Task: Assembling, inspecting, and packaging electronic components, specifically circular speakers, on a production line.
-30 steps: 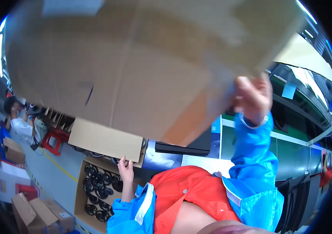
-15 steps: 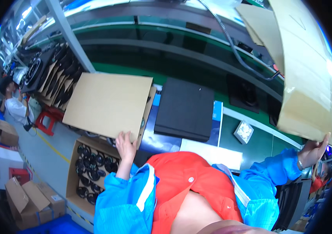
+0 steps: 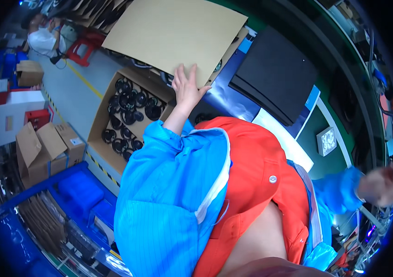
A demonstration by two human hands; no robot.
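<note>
My left hand (image 3: 187, 91) rests with fingers spread on the near edge of a large flat brown cardboard sheet (image 3: 178, 32). The sheet lies tilted over a carton, and dark round parts show beneath its near edge. At the far right my right hand (image 3: 380, 187) is smeared by motion, and its fingers cannot be made out. Just below and left of the sheet stands an open cardboard box (image 3: 99, 127) with several black round parts (image 3: 127, 99) on a cardboard layer. A stack of black flat panels (image 3: 275, 74) lies to the right of the sheet.
A small white box with pale pieces (image 3: 327, 141) sits on the green bench. White paper (image 3: 282, 138) lies by my body. Left are a red stool (image 3: 84, 48), cartons (image 3: 44, 147) and a blue bin (image 3: 78, 184). A person (image 3: 44, 39) is at far left.
The view has swung toward the left. My right hand has left the tall cardboard at the right, which is now out of view. My left hand remains on the flat sheet.
</note>
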